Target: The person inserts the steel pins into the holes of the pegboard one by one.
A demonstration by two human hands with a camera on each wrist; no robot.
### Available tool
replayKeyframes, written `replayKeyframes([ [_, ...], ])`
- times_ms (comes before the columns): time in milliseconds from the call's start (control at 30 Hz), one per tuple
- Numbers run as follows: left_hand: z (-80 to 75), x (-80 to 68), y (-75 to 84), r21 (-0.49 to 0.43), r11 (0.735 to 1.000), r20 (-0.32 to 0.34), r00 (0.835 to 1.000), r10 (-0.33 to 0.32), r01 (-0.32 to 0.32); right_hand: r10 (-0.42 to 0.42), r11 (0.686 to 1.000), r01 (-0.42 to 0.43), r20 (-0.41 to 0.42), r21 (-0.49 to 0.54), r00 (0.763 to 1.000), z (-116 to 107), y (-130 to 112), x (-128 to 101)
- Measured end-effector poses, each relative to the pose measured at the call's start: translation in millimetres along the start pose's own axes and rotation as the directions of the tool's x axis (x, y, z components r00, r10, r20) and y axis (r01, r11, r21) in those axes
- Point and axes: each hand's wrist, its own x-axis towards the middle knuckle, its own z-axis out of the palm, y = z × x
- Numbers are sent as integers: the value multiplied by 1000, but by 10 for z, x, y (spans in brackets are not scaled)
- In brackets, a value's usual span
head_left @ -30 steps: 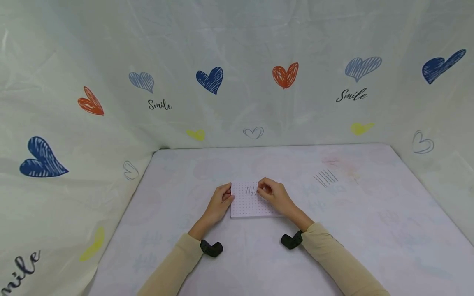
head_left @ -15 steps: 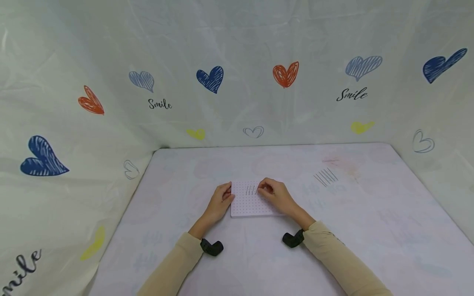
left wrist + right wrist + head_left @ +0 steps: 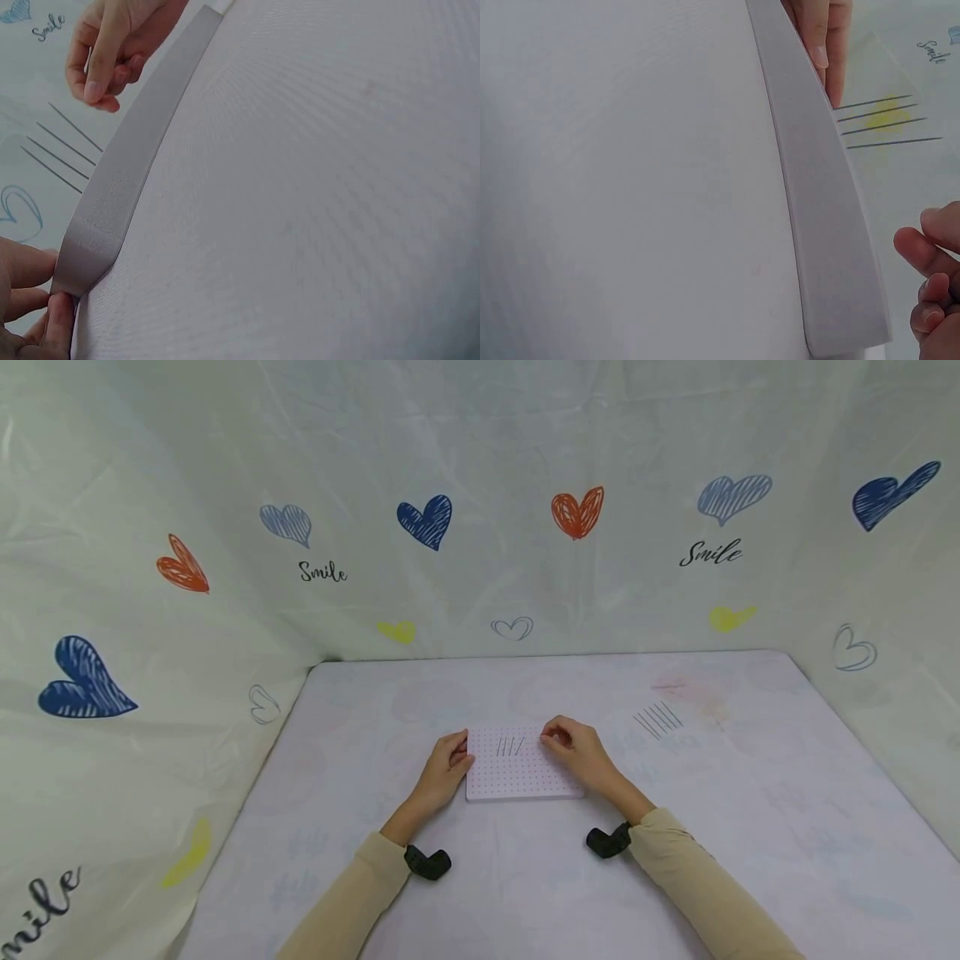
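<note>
A white pegboard (image 3: 525, 785) full of small holes lies on the table. Several thin dark pins (image 3: 510, 747) stand up from it near its far side, the rightmost one leaning more to the right. My left hand (image 3: 442, 770) grips the left edge of the board, its thumb by the near corner in the left wrist view. Just right of the pins, my right hand (image 3: 581, 753) hovers above the board's right part. Its fingers are loosely curled, and the right wrist view shows nothing between thumb and fingertips (image 3: 913, 244).
More thin dark pins (image 3: 658, 720) lie side by side on the white table (image 3: 750, 810), to the right beyond the board. A white curtain (image 3: 480, 460) printed with hearts and words hangs behind the table and along its sides.
My right hand has let go of the rightmost standing pin and moved right, away from it. My left hand stays on the board's edge.
</note>
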Motion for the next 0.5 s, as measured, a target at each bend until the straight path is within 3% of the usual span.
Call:
replayKeyframes([
  [500,-3,-9,-2,-5,1000,-1,1000,-4,4,77,993,-87,-120,-79,990,-374,155,-54],
])
